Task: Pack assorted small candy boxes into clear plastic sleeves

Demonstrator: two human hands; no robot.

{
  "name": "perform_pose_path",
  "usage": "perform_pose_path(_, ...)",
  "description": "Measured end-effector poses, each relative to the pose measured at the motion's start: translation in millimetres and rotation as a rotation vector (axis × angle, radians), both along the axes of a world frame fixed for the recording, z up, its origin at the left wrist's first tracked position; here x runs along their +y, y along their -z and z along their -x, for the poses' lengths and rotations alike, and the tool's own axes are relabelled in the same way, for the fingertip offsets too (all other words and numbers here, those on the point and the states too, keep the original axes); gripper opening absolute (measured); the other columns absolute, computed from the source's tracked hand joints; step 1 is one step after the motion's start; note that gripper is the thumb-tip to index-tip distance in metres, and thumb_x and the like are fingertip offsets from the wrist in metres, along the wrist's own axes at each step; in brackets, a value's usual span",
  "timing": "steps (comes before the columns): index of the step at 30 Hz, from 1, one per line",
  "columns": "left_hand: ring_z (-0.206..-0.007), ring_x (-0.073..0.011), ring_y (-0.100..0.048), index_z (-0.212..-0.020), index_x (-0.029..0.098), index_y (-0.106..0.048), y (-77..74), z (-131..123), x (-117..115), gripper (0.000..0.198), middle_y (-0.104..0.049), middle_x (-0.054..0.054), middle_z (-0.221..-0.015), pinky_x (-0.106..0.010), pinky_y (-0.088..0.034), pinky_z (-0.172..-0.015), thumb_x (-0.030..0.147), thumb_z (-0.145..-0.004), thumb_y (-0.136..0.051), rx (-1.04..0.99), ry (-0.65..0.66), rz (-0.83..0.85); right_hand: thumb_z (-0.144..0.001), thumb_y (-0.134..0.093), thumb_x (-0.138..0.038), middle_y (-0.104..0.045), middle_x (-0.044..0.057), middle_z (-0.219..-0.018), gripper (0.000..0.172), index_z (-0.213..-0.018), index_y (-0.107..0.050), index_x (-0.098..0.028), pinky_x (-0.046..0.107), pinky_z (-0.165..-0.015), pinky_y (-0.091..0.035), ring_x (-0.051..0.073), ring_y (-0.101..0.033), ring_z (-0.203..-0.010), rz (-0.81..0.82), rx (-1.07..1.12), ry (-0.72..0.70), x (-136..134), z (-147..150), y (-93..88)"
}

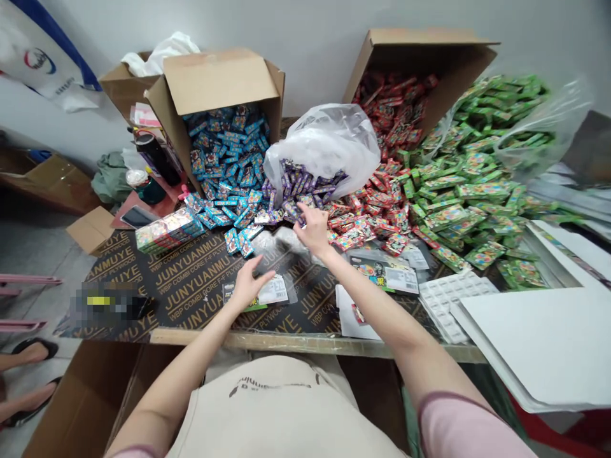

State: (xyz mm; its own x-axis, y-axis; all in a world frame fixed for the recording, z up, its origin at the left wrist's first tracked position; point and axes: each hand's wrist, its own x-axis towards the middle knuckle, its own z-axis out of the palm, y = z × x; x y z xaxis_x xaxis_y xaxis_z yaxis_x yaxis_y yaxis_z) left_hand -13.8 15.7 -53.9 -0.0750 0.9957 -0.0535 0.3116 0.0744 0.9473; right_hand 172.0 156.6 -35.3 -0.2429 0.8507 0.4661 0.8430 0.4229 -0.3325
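Note:
My left hand [248,283] rests on a clear plastic packet with a printed card [273,291] on the dark plywood table [191,286], thumb and fingers pinching the packet's edge. My right hand [314,230] reaches forward, fingers curled, into the purple small packets [300,187] spilling from a clear plastic bag [324,143]. Whether it grips one I cannot make out. Blue packets [224,172] lie to the left, red packets [377,203] to the right.
A tipped cardboard box [214,79] holds the blue packets and another box [420,51] the red ones. Green packets [472,178] pile at right. White plastic trays [449,296], white sheets [539,337], a bundled multipack [167,230], a phone [136,216]. Another person's feet [28,356] at left.

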Motion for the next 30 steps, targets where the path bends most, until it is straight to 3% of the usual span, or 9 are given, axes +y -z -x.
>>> perform_pose_path(3,-0.097,-0.0229,-0.065,-0.112,0.016,-0.062,-14.3,-18,17,0.059,-0.068,-0.012,-0.109,-0.036,-0.051,-0.085,0.058,-0.072,-0.067,-0.552,-0.029,0.191,-0.090,-0.045,-0.023,-0.065,0.010,-0.090,0.036,-0.121,-0.061,-0.018,0.043,-0.088,-0.033,0.026,-0.054,-0.090,-0.002,-0.030,-0.276,-71,6,-1.4)
perform_pose_path(6,-0.071,-0.0175,-0.066,-0.087,0.012,-0.065,-23.5,-30,21,0.049,-0.070,-0.007,-0.080,-0.029,-0.052,-0.067,0.057,-0.067,-0.071,-0.750,-0.019,0.325,-0.091,-0.052,-0.036,-0.064,0.010,-0.099,0.038,-0.126,-0.060,-0.025,0.045,-0.090,-0.035,0.028,-0.054,-0.096,0.072,0.006,-0.408,-117,1,-5.1)
perform_pose_path(11,-0.057,-0.0132,-0.061,-0.080,0.012,-0.066,-26.0,-25,7,0.042,-0.068,-0.003,-0.068,-0.027,-0.051,-0.060,0.047,-0.062,-0.078,-0.741,0.109,0.487,-0.071,-0.068,-0.061,-0.037,0.014,-0.146,0.093,-0.148,-0.030,-0.026,0.052,-0.104,-0.029,0.037,-0.034,-0.132,0.208,0.114,-0.493,-123,-22,-16.2)
perform_pose_path(16,-0.061,-0.0105,-0.061,-0.082,0.011,-0.070,-29.4,-19,-4,0.038,-0.068,-0.003,-0.074,-0.021,-0.048,-0.058,0.042,-0.062,-0.081,-0.663,0.210,0.485,-0.068,-0.070,-0.046,-0.057,0.011,-0.124,0.083,-0.142,-0.037,-0.025,0.050,-0.105,-0.028,0.031,-0.052,-0.115,0.266,0.157,-0.599,-122,-27,-19.6)
perform_pose_path(20,-0.058,-0.0083,-0.057,-0.077,0.011,-0.070,-33.4,-15,-5,0.036,-0.066,-0.002,-0.073,-0.020,-0.046,-0.056,0.039,-0.059,-0.083,-0.649,0.164,0.414,-0.067,-0.069,-0.045,-0.059,0.011,-0.125,0.084,-0.141,-0.037,-0.023,0.052,-0.109,-0.020,0.030,-0.054,-0.115,0.204,0.159,-0.633,-130,-25,-21.7)
perform_pose_path(23,-0.053,-0.0084,-0.053,-0.072,0.010,-0.069,-29.4,-12,-6,0.039,-0.063,-0.002,-0.065,-0.022,-0.045,-0.056,0.046,-0.060,-0.080,-0.556,0.132,0.380,-0.067,-0.069,-0.045,-0.057,0.011,-0.130,0.080,-0.138,-0.040,-0.023,0.049,-0.106,-0.025,0.032,-0.049,-0.121,0.200,0.148,-0.630,-134,-26,-20.7)
perform_pose_path(25,-0.064,-0.0149,-0.060,-0.084,0.011,-0.071,-22.9,-9,-8,0.047,-0.067,-0.007,-0.076,-0.029,-0.049,-0.066,0.055,-0.067,-0.073,-0.413,0.181,0.331,-0.065,-0.069,-0.044,-0.059,0.010,-0.125,0.075,-0.133,-0.044,-0.024,0.047,-0.101,-0.030,0.032,-0.051,-0.118,0.210,0.163,-0.564,-134,-30,-15.2)
perform_pose_path(27,-0.091,-0.0253,-0.063,-0.107,0.013,-0.069,-14.3,-5,-12,0.061,-0.069,-0.012,-0.101,-0.040,-0.048,-0.085,0.058,-0.066,-0.072,-0.136,0.266,0.201,-0.064,-0.070,-0.042,-0.060,0.010,-0.120,0.070,-0.129,-0.048,-0.024,0.046,-0.098,-0.031,0.032,-0.053,-0.113,0.196,0.178,-0.448,-132,-37,-4.3)
perform_pose_path(30,-0.122,-0.0367,-0.047,-0.138,0.020,-0.047,1.0,2,-19,0.102,-0.056,-0.016,-0.129,-0.052,-0.033,-0.103,0.049,-0.049,-0.086,0.434,0.409,-0.017,-0.066,-0.070,-0.040,-0.060,0.011,-0.118,0.065,-0.126,-0.050,-0.023,0.047,-0.098,-0.029,0.032,-0.053,-0.112,0.163,0.138,-0.307,-128,-52,17.9)
